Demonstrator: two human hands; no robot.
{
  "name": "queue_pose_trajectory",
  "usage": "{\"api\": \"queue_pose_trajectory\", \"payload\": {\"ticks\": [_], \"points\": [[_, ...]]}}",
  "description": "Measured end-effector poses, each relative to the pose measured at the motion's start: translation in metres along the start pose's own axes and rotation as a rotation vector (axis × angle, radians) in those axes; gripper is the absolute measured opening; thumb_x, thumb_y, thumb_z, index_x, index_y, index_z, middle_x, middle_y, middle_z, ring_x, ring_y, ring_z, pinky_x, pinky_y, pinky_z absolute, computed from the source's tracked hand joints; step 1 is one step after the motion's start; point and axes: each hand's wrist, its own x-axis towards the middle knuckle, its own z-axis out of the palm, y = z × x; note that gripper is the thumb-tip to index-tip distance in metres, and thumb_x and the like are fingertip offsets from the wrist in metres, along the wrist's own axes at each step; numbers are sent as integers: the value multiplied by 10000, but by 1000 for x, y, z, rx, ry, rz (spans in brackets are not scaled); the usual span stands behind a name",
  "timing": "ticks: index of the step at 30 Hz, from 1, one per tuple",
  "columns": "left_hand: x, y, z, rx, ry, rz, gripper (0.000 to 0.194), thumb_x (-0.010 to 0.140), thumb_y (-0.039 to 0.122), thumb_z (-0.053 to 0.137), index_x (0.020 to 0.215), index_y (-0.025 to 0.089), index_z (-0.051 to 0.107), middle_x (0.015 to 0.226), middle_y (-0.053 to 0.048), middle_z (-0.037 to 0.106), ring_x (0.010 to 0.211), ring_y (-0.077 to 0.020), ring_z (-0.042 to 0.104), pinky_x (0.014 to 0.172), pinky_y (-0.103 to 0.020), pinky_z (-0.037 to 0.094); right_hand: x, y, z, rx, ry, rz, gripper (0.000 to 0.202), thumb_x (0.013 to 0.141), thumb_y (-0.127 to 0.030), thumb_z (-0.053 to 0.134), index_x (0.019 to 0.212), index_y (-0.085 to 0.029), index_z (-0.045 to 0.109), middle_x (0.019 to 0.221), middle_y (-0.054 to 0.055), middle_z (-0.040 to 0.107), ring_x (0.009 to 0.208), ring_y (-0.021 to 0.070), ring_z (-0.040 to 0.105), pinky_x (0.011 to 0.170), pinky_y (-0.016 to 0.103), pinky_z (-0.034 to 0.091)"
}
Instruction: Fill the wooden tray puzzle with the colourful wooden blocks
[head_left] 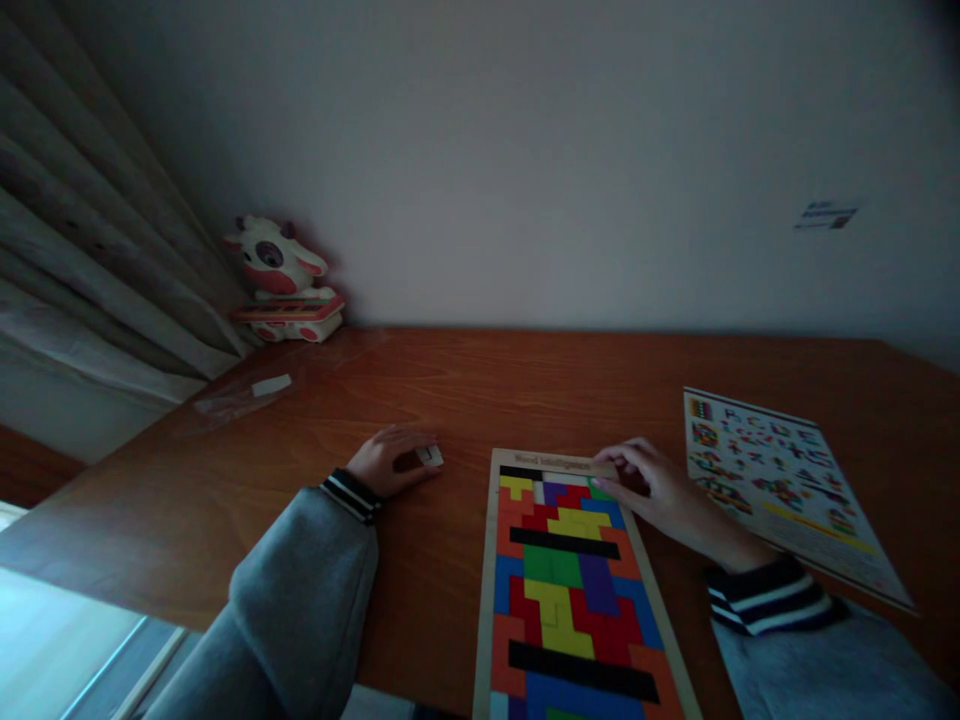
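Observation:
My left hand (391, 462) rests on the desk left of the puzzle. Between its thumb and fingers is a small white piece (430, 456) with a dark mark on it. A wooden block puzzle board (486, 580) lies flat in front of me, filled with red, yellow, blue, green, orange, purple and black blocks. My right hand (643, 480) is closed at the board's top right corner, fingers on the top rim and thumb near a green block (596, 490). A pale gap (564, 478) shows in the top row beside a black bar.
A printed pattern sheet (787, 480) lies right of the board. At the back left stands a cow-shaped toy (289, 285) with a keyboard. Clear plastic wrapping (232, 400) lies near the desk's left edge, beside a curtain (97, 230). Behind the desk (420, 370) is a wall.

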Motion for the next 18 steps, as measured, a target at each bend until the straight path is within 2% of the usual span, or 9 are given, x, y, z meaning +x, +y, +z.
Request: {"api": "queue_pose_trajectory", "payload": {"ticks": [4,10,18], "points": [[3,4,0,-26,2,-1,262,904,394,625,1094,231,703,1100,-48,737,1025,-196,693,920,-357,561,0,-4,-1,-5,-13,11,341,859,-523,604,1049,-247,668,1029,78,603,946,238,622,823,389,533],[4,6,2,-61,57,52,224,916,376,614,1043,229,724,1032,-42,756,937,-181,717,878,-350,584,2,-1,-1,37,28,21,380,907,-552,519,1044,-232,671,978,83,631,906,230,622,794,382,529],[10,16,6,-101,151,49,185,929,321,591,1023,238,726,1022,-34,751,946,-161,711,898,-315,589,2,-1,1,41,68,36,362,909,-534,529,1053,-232,668,1002,78,639,867,219,622,762,375,524]]}}
